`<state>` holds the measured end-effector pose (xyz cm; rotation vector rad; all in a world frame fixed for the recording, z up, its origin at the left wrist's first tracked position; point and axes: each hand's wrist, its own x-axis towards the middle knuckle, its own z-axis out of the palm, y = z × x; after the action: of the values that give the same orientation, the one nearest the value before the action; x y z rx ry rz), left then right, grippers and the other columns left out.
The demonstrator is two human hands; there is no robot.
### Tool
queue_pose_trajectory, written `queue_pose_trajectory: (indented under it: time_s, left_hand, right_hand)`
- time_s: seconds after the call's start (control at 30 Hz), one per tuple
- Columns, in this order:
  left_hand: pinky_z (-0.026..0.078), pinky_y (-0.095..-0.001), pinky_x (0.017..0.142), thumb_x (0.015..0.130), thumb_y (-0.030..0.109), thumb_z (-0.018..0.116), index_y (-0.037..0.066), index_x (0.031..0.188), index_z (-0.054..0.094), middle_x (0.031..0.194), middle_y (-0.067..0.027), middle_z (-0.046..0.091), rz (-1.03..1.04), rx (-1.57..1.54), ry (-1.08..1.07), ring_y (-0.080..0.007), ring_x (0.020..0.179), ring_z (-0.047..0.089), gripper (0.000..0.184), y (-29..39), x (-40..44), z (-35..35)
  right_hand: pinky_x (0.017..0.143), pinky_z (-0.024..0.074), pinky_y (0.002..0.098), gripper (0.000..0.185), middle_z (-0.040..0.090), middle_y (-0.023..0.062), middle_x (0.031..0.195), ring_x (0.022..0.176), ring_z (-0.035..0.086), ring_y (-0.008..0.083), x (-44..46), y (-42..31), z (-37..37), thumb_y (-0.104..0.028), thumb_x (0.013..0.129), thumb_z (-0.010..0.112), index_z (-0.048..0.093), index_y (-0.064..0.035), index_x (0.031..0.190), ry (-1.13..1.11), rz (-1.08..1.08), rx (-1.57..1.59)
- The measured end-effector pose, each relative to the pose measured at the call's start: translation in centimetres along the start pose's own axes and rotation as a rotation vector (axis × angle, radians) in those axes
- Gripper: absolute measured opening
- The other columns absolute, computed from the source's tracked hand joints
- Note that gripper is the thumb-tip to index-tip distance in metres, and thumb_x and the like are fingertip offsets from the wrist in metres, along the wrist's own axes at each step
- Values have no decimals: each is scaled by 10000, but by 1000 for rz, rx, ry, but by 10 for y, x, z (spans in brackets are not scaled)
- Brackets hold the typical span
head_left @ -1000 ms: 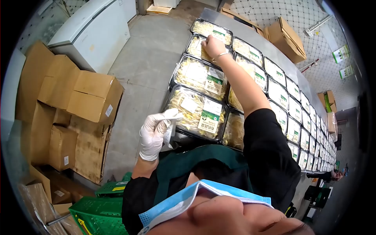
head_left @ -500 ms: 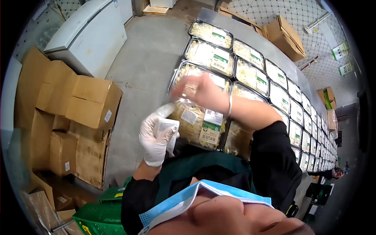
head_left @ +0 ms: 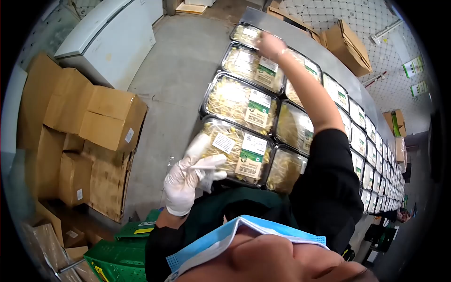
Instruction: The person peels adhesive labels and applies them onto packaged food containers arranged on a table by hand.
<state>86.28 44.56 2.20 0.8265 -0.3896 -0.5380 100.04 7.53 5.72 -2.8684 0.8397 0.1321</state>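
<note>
My left hand (head_left: 182, 185), in a white glove, is closed on a white label sheet (head_left: 209, 163) seen nearly edge-on. It is beside the nearest clear-lidded tray of bean sprouts (head_left: 230, 160). That tray bears a small white sticker (head_left: 223, 142) and a larger green-and-white label (head_left: 252, 156). Stretched far forward, my bare right hand (head_left: 271, 46) has its fingers curled down at the farthest sprout tray (head_left: 245, 34) of this column. Whatever is under those fingers is hidden. Between the hands lie two more labelled sprout trays, one of them the wide tray (head_left: 230, 97).
Many more sprout trays (head_left: 336, 91) run in rows to the right along the metal table (head_left: 253, 18). Cardboard boxes (head_left: 110, 117) and a white chest freezer (head_left: 105, 44) stand on the left. Green crates (head_left: 120, 258) are low left; a folded carton (head_left: 345, 47) lies beyond the table.
My right hand has moved forward from over the nearer trays to the farthest one, uncovering the tray it blurred across. My left hand has dropped slightly, and its label sheet has turned edge-on.
</note>
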Motion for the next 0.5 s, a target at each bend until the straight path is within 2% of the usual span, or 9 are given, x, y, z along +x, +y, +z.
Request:
queue_pose_trajectory:
  time_s: [0.03,0.1,0.13,0.17,0.23,0.3,0.4,0.47,0.5]
  left_hand:
    - [517,-413,732,857,67,442,-83,1106,447,1042,-200,548,88,152,-37,-304,919,568,291,-11,1,-4]
    - [525,-281,562,835,139,522,-48,812,530,870,-181,601,-28,46,224,-218,688,618,189,-4,5,32]
    - [510,-271,520,828,161,537,-33,797,525,832,-160,600,14,64,184,-199,635,603,196,-15,2,26]
    - [494,-261,478,821,183,553,-17,781,520,795,-139,598,57,78,146,-180,582,588,207,-28,-2,20]
    - [464,-231,503,787,137,596,1,820,511,780,-96,582,134,51,121,-125,586,551,163,-33,0,36]
    - [461,-215,586,779,35,587,-9,797,536,810,-83,597,109,432,90,-88,678,549,69,-29,3,50]
    - [460,-234,703,797,4,548,-47,1000,492,932,-117,583,-57,381,-9,-118,767,555,217,-33,-4,53]
    - [469,-278,751,836,23,501,-61,1015,471,1012,-181,563,-41,228,-54,-167,829,572,201,-37,-9,49]
    - [465,-280,769,822,-24,487,-65,1052,461,1021,-186,558,-4,368,-58,-182,868,572,235,-41,-16,46]
  right_hand:
    - [749,448,323,354,561,144,1020,920,549,232,-65,-29,-3,-277,825,486,487,-17,1065,-141,-113,516]
    - [782,437,317,479,556,89,979,893,530,177,-153,-43,13,-317,756,615,469,-24,1107,-581,-465,799]
    - [792,427,303,509,556,64,972,899,526,172,-187,-42,27,-283,681,705,482,-31,1063,-533,-853,814]
    - [777,425,300,516,564,72,938,875,538,183,-223,-47,22,-241,621,756,504,-35,1022,-487,-969,909]
    - [735,430,300,225,589,64,779,800,555,224,-250,-40,19,-145,679,708,591,-25,830,-175,-1053,917]
    - [691,449,312,154,590,66,795,754,552,246,-232,-18,10,-124,710,644,618,-70,852,-23,-1112,874]
    - [664,474,279,185,612,86,796,726,581,137,-124,56,-1,-116,744,616,583,-24,901,105,-346,662]
    - [708,465,331,366,608,142,828,741,594,249,-51,119,-11,-353,781,534,564,-31,955,373,-61,179]
    - [743,454,372,362,604,168,879,807,583,298,-4,154,12,-364,790,502,567,-51,959,387,129,111]
